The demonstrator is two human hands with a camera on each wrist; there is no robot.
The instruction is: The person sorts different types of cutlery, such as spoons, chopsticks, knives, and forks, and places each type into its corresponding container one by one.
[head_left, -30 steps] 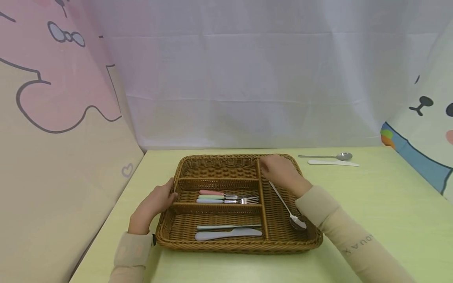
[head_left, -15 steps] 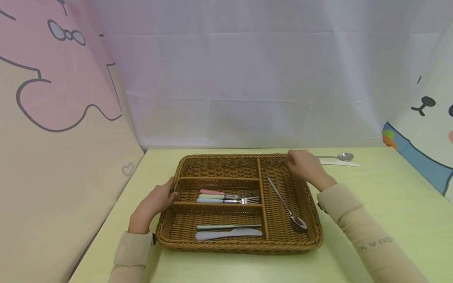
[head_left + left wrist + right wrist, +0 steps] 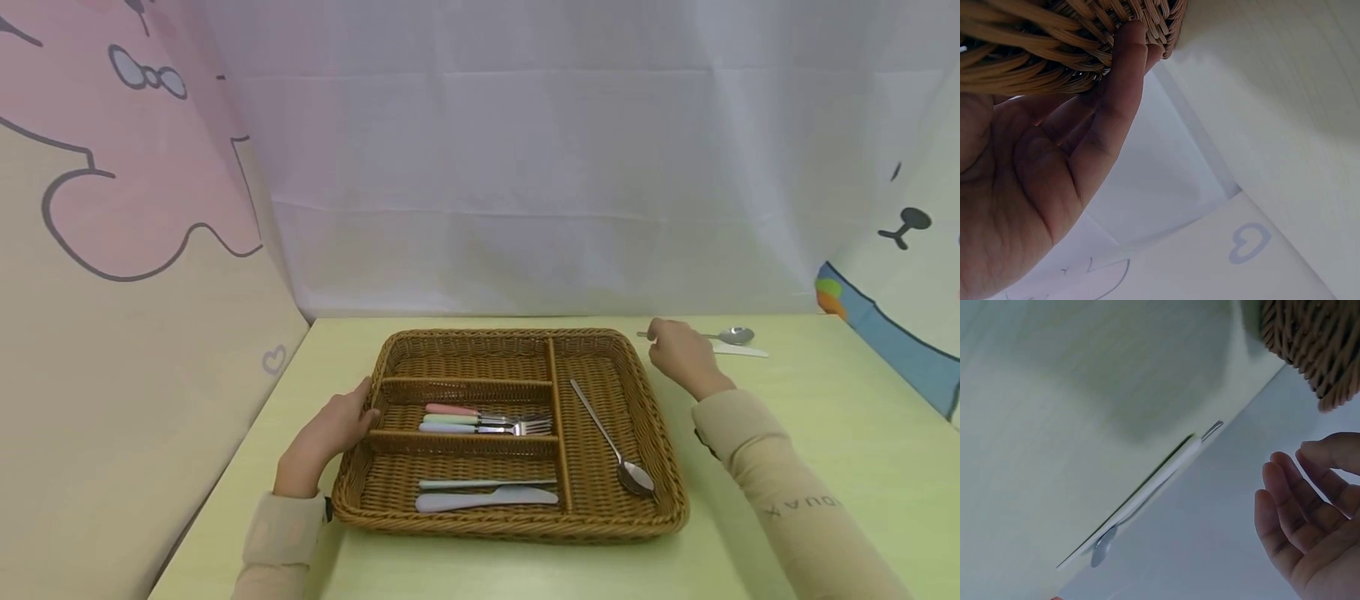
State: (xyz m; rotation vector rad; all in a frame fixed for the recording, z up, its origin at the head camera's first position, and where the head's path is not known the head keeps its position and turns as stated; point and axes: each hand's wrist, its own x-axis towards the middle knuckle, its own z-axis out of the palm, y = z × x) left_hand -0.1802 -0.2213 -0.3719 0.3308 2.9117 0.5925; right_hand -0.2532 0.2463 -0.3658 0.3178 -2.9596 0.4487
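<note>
A brown wicker cutlery basket [image 3: 510, 527] rests on the table, divided into several compartments. At its left side my left hand [image 3: 330, 429] grips the rim; the left wrist view shows fingers [image 3: 1125, 81] against the outer weave. Beyond the basket's right rim, my right hand [image 3: 682, 357] hovers with loosely bent fingers, holding nothing. It partly covers a metal spoon [image 3: 737, 336] and a white knife [image 3: 742, 350] on the table. Both the knife [image 3: 1166, 472] and spoon [image 3: 1104, 548] show in the right wrist view, apart from the right hand [image 3: 1313, 519].
Forks with pastel handles [image 3: 450, 419] lie in the basket's middle-left compartment. Below them are a pale blue knife [image 3: 487, 498] and a thin pale green-handled piece [image 3: 480, 483]. A spoon [image 3: 636, 477] slants in the right compartment. Printed cloth walls [image 3: 150, 333] enclose the table [image 3: 825, 400].
My right hand has moved rightward from above the basket's right compartment, across the rim, to beside the spoon and knife on the table. The left hand stays at the rim.
</note>
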